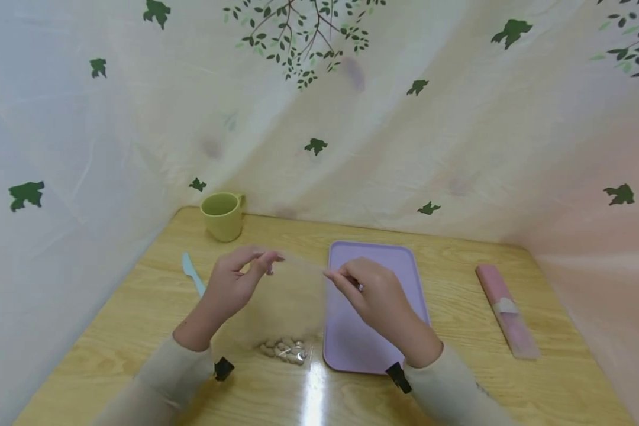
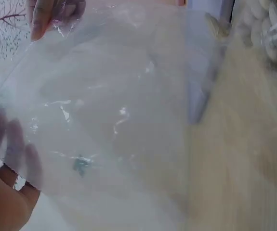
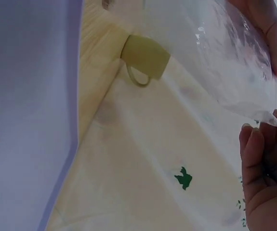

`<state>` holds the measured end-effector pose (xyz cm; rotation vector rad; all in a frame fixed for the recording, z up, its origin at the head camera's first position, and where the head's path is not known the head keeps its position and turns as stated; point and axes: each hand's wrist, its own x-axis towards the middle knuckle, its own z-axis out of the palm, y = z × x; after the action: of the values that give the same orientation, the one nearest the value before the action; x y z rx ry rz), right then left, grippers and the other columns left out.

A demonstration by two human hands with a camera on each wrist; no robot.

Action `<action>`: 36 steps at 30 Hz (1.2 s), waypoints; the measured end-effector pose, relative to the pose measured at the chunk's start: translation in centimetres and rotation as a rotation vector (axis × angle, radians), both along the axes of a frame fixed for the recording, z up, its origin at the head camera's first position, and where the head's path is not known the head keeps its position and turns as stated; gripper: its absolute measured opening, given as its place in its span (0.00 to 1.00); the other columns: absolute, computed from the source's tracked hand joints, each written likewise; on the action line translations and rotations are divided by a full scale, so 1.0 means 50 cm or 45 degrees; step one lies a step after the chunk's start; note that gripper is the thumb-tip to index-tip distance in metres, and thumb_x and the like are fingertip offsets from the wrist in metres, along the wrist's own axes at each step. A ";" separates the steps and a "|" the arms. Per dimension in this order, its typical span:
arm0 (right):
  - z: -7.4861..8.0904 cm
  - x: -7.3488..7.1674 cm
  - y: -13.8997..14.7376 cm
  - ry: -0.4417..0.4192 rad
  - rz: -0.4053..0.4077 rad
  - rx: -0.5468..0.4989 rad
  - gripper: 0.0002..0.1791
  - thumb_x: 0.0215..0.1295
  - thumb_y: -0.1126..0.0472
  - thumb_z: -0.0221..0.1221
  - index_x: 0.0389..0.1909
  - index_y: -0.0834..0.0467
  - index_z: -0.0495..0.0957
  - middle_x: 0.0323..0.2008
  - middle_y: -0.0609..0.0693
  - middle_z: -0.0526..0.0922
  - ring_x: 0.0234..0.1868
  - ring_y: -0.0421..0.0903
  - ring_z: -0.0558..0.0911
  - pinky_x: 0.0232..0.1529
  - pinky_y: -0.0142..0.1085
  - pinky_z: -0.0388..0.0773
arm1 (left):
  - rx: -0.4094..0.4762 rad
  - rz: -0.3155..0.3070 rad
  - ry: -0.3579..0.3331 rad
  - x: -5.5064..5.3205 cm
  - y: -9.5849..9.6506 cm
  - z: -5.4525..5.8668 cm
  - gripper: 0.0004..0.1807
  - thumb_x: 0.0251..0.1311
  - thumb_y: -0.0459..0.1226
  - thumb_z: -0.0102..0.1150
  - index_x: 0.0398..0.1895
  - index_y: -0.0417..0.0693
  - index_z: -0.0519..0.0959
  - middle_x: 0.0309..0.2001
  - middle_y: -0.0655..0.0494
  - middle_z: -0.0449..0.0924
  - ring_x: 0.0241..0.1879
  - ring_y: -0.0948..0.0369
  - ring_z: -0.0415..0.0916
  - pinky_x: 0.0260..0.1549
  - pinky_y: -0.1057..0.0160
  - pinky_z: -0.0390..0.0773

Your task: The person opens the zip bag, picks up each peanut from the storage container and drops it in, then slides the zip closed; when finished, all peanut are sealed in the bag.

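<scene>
A clear plastic bag [image 1: 293, 296] hangs upright between my hands, its top edge stretched across. My left hand [image 1: 239, 281] pinches the top left corner, and the thumb and fingers of my right hand [image 1: 370, 290] pinch the top right corner. At the bag's bottom lie several pale, lumpy pieces [image 1: 284, 350] that look like unshelled peanuts, low near the table. The left wrist view shows the wrinkled see-through film with fingers of the left hand [image 2: 8, 197] behind it. In the right wrist view, the right hand [image 3: 268, 187] grips the bag's edge.
A lilac tray [image 1: 373, 355] lies right of the bag, partly under my right hand. A green mug [image 1: 222, 219] stands at the back left, with a light blue knife [image 1: 191, 272] before it. A pink folded bundle with a white band [image 1: 506, 310] lies far right.
</scene>
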<state>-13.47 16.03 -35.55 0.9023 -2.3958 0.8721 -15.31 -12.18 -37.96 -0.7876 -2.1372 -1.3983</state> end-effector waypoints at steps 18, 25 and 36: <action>-0.008 -0.016 0.035 -0.603 -0.180 0.011 0.28 0.82 0.48 0.58 0.75 0.58 0.72 0.59 0.56 0.85 0.56 0.52 0.85 0.56 0.49 0.88 | -0.279 0.333 -0.910 -0.179 -0.062 -0.056 0.31 0.80 0.63 0.46 0.48 0.45 0.83 0.32 0.52 0.78 0.25 0.60 0.66 0.23 0.64 0.71; -0.023 -0.004 0.055 -0.682 -0.171 0.044 0.26 0.82 0.50 0.58 0.72 0.59 0.74 0.58 0.56 0.85 0.56 0.51 0.86 0.56 0.49 0.87 | -0.397 0.329 -1.138 -0.211 -0.092 -0.085 0.27 0.80 0.61 0.49 0.37 0.47 0.75 0.33 0.54 0.76 0.33 0.56 0.73 0.33 0.61 0.79; -0.036 0.011 0.070 -0.828 -0.165 0.189 0.23 0.81 0.49 0.59 0.66 0.60 0.79 0.60 0.56 0.85 0.58 0.51 0.84 0.61 0.50 0.85 | -0.576 0.351 -1.134 -0.239 -0.107 -0.119 0.18 0.75 0.50 0.60 0.43 0.43 0.82 0.41 0.49 0.83 0.41 0.54 0.76 0.42 0.61 0.78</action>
<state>-12.94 19.51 -37.34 0.5522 -3.0640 1.0699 -27.26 -17.54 -43.92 0.0678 -3.1523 -1.2481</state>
